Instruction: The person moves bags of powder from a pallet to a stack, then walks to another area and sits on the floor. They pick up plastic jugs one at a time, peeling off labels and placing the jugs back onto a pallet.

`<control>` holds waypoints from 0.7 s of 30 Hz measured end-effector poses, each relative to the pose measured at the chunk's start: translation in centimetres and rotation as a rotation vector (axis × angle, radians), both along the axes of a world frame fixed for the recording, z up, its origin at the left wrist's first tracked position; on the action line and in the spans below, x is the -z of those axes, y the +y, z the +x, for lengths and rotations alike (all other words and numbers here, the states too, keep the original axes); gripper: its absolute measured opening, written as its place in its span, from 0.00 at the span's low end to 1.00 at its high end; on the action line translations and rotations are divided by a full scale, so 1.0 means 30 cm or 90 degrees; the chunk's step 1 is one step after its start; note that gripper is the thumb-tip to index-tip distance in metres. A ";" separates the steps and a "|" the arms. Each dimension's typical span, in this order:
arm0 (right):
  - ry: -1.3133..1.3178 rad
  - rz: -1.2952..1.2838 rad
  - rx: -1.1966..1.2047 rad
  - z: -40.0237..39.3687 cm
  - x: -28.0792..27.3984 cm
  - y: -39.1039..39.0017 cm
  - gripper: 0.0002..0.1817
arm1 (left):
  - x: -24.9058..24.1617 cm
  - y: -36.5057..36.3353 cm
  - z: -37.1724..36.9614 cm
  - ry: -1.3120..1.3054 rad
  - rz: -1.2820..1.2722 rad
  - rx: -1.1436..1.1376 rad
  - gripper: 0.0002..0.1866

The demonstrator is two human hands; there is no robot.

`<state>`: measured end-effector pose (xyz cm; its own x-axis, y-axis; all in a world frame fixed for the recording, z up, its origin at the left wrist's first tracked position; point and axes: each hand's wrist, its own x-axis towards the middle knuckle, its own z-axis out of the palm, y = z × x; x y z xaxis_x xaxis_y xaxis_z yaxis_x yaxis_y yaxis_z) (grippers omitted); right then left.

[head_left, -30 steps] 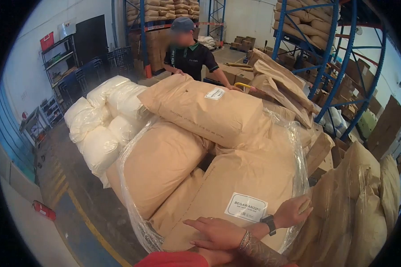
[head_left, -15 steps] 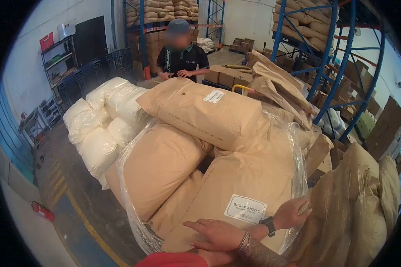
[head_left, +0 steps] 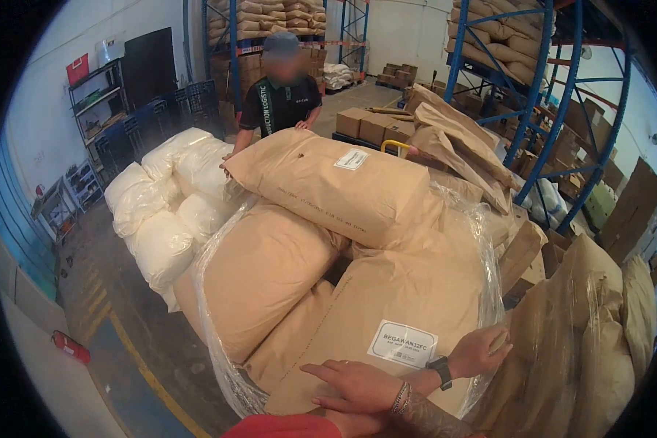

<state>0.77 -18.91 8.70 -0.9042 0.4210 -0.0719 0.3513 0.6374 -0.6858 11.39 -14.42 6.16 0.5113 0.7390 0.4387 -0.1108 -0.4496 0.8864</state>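
Note:
My forearms cross at the bottom of the view. My right hand point(head_left: 358, 385), with a bracelet at its wrist, lies with fingers outstretched on the near brown paper sack point(head_left: 409, 292), beside its white label point(head_left: 403, 343). My left hand point(head_left: 479, 352), wearing a watch, reaches out to the right and is closed at the sack's right edge, near the clear plastic wrap point(head_left: 490, 274). What its fingers hold, if anything, I cannot make out. Another brown sack point(head_left: 343, 190) lies across the top of the pile, and a bulging sack point(head_left: 266, 266) sits at the left.
Across the pile stands a co-worker point(head_left: 288, 102) with hands at the top sack. White sacks point(head_left: 160, 233) are stacked at the left. Wrapped sacks point(head_left: 598, 350) stand close on the right. Behind are blue racking point(head_left: 529, 109) and cartons point(head_left: 372, 125). A fire extinguisher point(head_left: 71, 347) is at the left.
The co-worker has stepped in and lowered their hands from in front of the body to the top sack, one at its left end. My hands have stayed in place.

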 end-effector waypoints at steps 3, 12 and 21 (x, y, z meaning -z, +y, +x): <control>0.000 0.000 0.000 0.001 -0.001 0.000 0.36 | 0.037 0.001 0.037 -0.098 0.071 -0.066 0.14; 0.003 -0.011 0.003 0.002 -0.008 -0.001 0.36 | 0.036 0.000 0.028 -0.059 0.046 -0.037 0.14; 0.006 -0.014 -0.001 0.004 -0.013 0.001 0.36 | 0.031 0.000 0.025 -0.050 0.037 -0.028 0.14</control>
<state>0.88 -18.89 9.08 -0.9052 0.4187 -0.0730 0.3447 0.6227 -0.7024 12.16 -14.42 5.24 0.4418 0.7318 0.5189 -0.1578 -0.5060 0.8479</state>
